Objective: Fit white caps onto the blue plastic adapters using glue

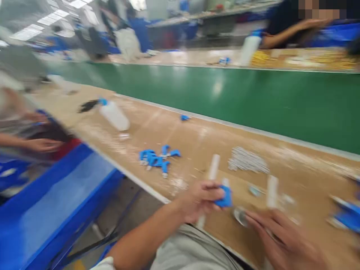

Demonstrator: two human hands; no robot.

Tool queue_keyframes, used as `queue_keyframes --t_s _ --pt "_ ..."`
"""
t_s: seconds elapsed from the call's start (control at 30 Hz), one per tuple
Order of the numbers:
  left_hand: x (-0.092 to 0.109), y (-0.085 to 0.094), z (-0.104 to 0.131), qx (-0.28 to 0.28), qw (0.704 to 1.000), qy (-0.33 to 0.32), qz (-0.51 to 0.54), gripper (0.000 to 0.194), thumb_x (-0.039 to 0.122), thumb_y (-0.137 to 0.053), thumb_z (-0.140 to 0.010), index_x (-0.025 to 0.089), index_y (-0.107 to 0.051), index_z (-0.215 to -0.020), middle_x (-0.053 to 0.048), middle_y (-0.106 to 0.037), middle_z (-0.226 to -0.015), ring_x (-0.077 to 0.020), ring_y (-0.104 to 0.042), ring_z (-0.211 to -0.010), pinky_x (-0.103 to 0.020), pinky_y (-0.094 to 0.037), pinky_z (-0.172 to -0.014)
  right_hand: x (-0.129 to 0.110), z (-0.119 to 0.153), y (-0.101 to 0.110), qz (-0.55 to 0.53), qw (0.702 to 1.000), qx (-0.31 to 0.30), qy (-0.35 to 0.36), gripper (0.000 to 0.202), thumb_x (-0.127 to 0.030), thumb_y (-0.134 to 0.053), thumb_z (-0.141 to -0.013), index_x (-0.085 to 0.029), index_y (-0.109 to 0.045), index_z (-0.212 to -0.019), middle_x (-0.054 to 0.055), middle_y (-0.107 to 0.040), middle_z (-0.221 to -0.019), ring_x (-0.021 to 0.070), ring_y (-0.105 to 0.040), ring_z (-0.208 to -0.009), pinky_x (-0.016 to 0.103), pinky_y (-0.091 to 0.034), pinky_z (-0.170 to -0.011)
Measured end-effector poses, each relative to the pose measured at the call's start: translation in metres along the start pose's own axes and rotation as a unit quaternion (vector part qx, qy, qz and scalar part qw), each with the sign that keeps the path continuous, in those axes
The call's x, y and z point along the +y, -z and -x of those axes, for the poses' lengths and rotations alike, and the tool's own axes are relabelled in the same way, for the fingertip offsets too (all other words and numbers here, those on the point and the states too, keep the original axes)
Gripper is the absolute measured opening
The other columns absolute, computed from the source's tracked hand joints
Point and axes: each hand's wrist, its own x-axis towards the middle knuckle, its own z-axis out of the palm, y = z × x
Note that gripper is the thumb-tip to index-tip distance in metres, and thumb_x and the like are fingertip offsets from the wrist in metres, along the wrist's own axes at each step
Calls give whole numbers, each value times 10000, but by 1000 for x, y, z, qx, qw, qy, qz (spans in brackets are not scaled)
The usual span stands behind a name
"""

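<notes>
Near the table's front edge, my left hand [199, 200] is closed on a blue plastic piece [224, 197], gripped between thumb and fingers. My right hand [284, 236] is closed too, at the lower right, with a small round silvery piece [240, 216] at its fingertips; blur hides its exact kind. White strips [214, 167] lie upright in view on the tabletop beyond my left hand and by my right hand. A heap of thin whitish-grey pieces [247, 160] lies farther back. To the left is a loose cluster of blue pieces with pale ends [153, 158].
A white bottle with a blue cap [114, 115] stands on the brown tabletop [197, 138]. Beyond runs a green conveyor belt [225, 88]. A blue-lined bin [64, 202] sits at left, with a co-worker's hand [43, 145] above it. More blue pieces [348, 217] lie at right.
</notes>
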Motion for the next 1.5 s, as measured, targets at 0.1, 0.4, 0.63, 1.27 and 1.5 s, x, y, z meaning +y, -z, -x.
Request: queue_keyframes --t_s 0.1,0.4,0.63,1.27,1.5 --pt "18 -4 -4 1 999 24 -35 327 258 -828 -766 76 -715 -1013 -69 -691 -838 -96 -681 -670 -109 -527 -561 -18 -11 3 55 994 -7 -92 199 -218 -554 -992 -264 -732 -1069 53 -629 -847 203 -616 -732 329 -489 -641" --pt "10 -13 -17 -21 993 95 -67 216 235 -773 -821 61 -707 -931 -75 -676 -821 -85 -670 -621 -92 -531 -530 -9 -19 9 -175 938 180 -237 159 -352 -633 -960 -229 -732 -935 13 -672 -832 131 -546 -621 244 -436 -542" --pt "0 -14 -22 -78 988 112 -67 196 228 -670 -906 45 -707 -963 -80 -643 -849 -58 -627 -614 -103 -502 -553 -41 -30 12 -98 951 260 -137 95 -224 -654 -947 -252 -742 -969 27 -718 -893 161 -624 -692 277 -493 -600" --pt "1 -11 -18 -81 989 103 -67 162 229 -697 -887 68 -699 -907 -35 -607 -764 -41 -601 -577 -106 -485 -571 -50 -41 0 22 987 155 -36 201 -64 -591 -946 -230 -673 -1023 19 -715 -910 174 -659 -826 316 -505 -740" --pt "4 -13 -18 -86 989 94 -80 203 263 -737 -858 67 -714 -904 -20 -591 -733 -26 -533 -538 -119 -486 -567 -49 -41 -1 40 984 173 -22 204 -48 -585 -937 -218 -660 -1020 22 -703 -895 175 -652 -813 313 -499 -724"
